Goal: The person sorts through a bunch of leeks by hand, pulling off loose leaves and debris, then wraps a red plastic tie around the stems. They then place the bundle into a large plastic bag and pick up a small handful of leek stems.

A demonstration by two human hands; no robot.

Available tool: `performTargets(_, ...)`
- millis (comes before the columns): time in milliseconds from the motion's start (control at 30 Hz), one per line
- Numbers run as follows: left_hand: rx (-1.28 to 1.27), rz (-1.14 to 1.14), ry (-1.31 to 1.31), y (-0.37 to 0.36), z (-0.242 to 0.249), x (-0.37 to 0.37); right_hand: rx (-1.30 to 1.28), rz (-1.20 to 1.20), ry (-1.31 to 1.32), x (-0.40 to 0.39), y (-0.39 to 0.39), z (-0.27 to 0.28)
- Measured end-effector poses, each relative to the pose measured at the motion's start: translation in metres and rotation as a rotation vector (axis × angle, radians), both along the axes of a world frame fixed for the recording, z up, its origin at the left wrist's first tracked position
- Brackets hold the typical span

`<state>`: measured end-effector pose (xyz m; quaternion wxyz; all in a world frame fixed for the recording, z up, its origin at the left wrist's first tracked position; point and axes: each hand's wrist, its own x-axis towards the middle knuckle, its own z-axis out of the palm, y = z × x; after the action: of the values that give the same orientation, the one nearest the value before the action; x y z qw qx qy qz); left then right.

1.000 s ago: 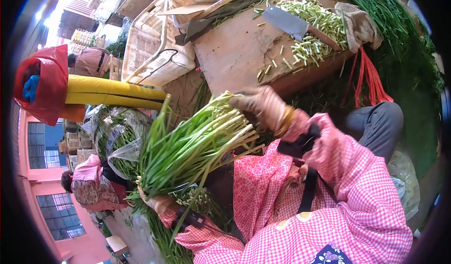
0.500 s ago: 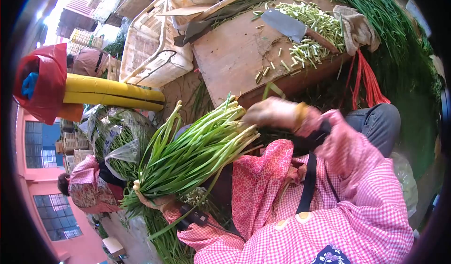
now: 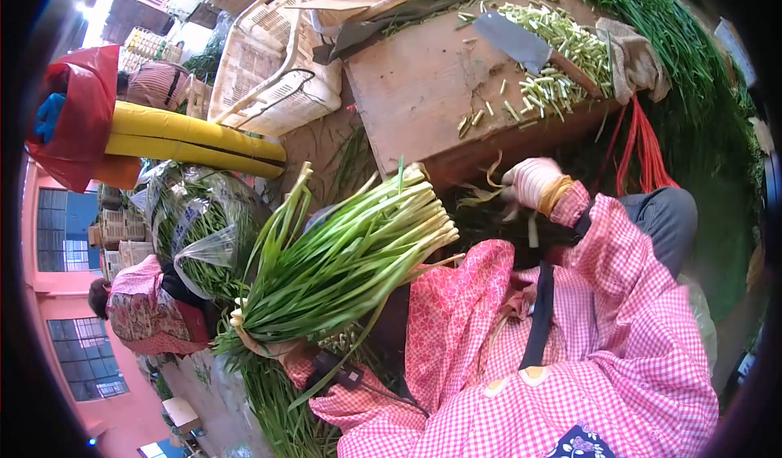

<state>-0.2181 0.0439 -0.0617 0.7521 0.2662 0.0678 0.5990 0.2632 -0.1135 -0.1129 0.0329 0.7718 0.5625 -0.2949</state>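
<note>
My left hand (image 3: 277,349) is closed around the leafy part of a thick bunch of long green leafy stalks (image 3: 350,254). The bunch's pale ends point up and right, towards the board. My right hand (image 3: 531,183), its fingers in a pale wrap, is to the right of those ends and apart from them. Its fingers are bent but spread. A withered yellowish leaf (image 3: 489,183) is right beside its fingertips, and a short pale bit (image 3: 533,232) shows just below. A cleaver (image 3: 515,41) with a wooden handle lies on the wooden board (image 3: 423,92), among cut stalk pieces (image 3: 562,83).
Beyond the board are a white plastic basket (image 3: 273,59) and a heap of long greens (image 3: 652,26). Red strips (image 3: 638,153) hang at its right edge. A yellow padded beam (image 3: 195,139) and a bagged bundle (image 3: 208,230) are at left. Two other people are bent over there.
My right hand has left the pale ends of the bunch and moved right. The withered leaf is now beside its fingers. My left hand keeps its hold on the bunch; the view has shifted slightly.
</note>
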Motion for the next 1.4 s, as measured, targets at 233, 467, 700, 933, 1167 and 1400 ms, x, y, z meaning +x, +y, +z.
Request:
performTargets(233, 0.165, 0.100, 0.327, -0.007, 0.013, 0.023, 0.454, 0.095, -0.066, 0.005, 0.012, 0.006)
performTargets(467, 0.316, 0.122, 0.371, 0.028, 0.013, -0.012, 0.181, 0.071, 0.769, -0.068, 0.062, 0.046)
performTargets(700, 0.367, -0.123, -0.103, 0.042, -0.009, -0.006, 0.284, -0.018, 1.082, -0.075, 0.059, 0.068)
performTargets(933, 0.375, -0.431, -0.300, 0.040, 0.002, 0.016, 0.457, -0.475, 2.247, -0.122, 0.069, -0.001)
performTargets(1167, 0.380, -0.606, -0.426, 0.044, 0.002, 0.027, 0.569, -0.803, 1.869, -0.041, 0.011, 0.028)
performTargets(1400, 0.419, -0.931, -0.624, 0.055, -0.005, 0.050, 0.132, 0.027, 0.771, -0.019, 0.048, 0.032)
